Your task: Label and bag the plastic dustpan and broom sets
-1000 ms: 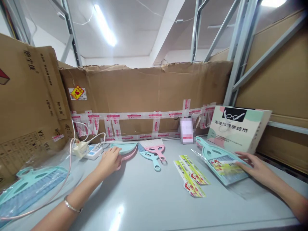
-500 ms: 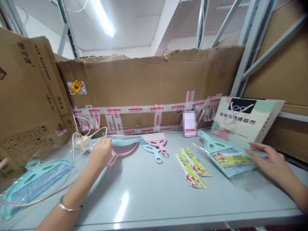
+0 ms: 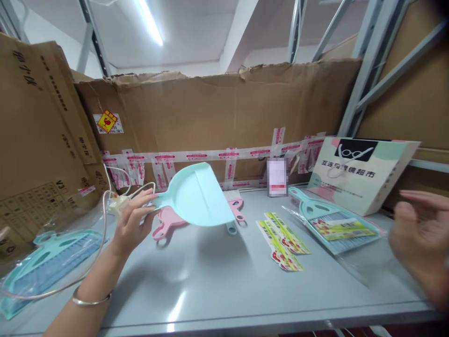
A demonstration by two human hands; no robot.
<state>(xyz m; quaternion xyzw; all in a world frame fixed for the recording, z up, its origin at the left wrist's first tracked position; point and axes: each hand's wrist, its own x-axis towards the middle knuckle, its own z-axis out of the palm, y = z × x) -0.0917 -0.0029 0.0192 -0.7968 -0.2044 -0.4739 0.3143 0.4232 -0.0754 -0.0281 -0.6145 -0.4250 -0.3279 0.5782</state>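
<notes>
My left hand (image 3: 135, 222) grips the handle of a mint-green dustpan (image 3: 198, 194), lifted and tilted above the table. Beneath and behind it lies a pink dustpan (image 3: 170, 220), partly covered. A pink brush (image 3: 236, 206) shows past the raised dustpan's right edge, and only the handle end of a blue-green brush (image 3: 231, 228) is visible. Off to the right, my right hand (image 3: 421, 236) hovers with fingers apart and nothing in it. Nearest to it is a bagged mint dustpan and brush set (image 3: 315, 215) with a printed card (image 3: 343, 228) on top.
Two yellow-green cards (image 3: 280, 241) lie mid-table. Another bagged dustpan set (image 3: 52, 260) is at the left, crossed by a pale cable (image 3: 100, 262). A white plug adapter (image 3: 119, 203), a glasses-printed box (image 3: 361, 173) and a blurred-out upright panel (image 3: 278, 177) stand before large cartons (image 3: 196, 117).
My left hand has picked the mint dustpan up off the table and swung it up over the brushes. My right hand has drawn away from the bagged set to the right.
</notes>
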